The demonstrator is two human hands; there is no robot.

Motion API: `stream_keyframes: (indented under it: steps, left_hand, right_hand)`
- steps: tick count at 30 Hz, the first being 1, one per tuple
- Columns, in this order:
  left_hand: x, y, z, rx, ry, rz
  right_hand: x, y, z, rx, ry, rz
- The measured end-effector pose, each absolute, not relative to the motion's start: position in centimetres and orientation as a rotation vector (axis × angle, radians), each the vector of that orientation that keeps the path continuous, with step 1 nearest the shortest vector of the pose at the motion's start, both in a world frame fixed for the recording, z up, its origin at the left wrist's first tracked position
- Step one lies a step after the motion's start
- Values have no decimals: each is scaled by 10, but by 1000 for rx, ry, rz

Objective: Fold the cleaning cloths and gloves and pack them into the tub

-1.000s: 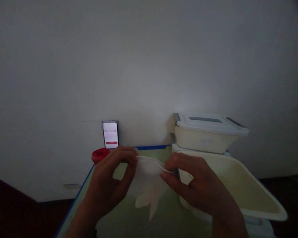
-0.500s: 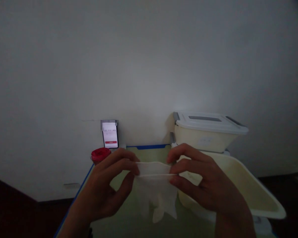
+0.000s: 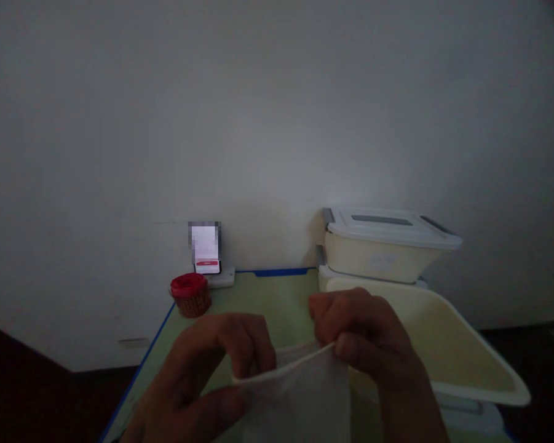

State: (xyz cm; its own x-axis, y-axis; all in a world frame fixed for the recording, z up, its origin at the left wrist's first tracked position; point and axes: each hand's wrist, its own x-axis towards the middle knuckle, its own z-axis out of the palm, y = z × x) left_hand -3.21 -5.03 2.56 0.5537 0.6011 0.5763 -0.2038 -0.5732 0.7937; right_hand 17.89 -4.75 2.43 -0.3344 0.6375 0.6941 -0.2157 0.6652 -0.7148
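Observation:
A small, thin white cloth bag (image 3: 299, 400) hangs between my hands, its mouth spread into a gap. My left hand (image 3: 212, 363) is closed on the left side of the rim, fingertips dipping inside the mouth and the thumb against the outer face. On the right, my right hand (image 3: 366, 332) pinches the corner of the rim between thumb and curled fingers. The bag's bottom runs out of the picture, and whether anything lies inside cannot be seen.
A large cream bin (image 3: 447, 344) stands open at the right, behind my right hand. Beyond it sits a lidded storage box (image 3: 382, 252). A woven basket (image 3: 192, 303) with red material stands back left, near a propped phone (image 3: 206, 249). Blue tape edges the green table (image 3: 258, 301).
Both hands have come lower and nearer, bringing the bag down. Its flat mouth has been pulled apart, and the left fingers have moved inside. The basket is now more exposed.

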Motion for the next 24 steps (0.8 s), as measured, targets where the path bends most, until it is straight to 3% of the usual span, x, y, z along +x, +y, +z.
stream_keyframes:
  steps: [6, 14, 20, 24]
  left_hand:
    - [-30, -40, 26, 1792, 346, 1075]
    - [-32, -39, 33, 2239, 523, 1126]
    - [-38, -45, 47, 2647, 553, 978]
    - [-44, -48, 53, 2684, 551, 935]
  right_hand:
    - [183, -49, 29, -392, -1834, 999]
    - [190, -54, 28, -443, -1762, 1254]
    - [184, -59, 43, -648, -2079, 783]
    - [183, -64, 49, -655, -2149, 661]
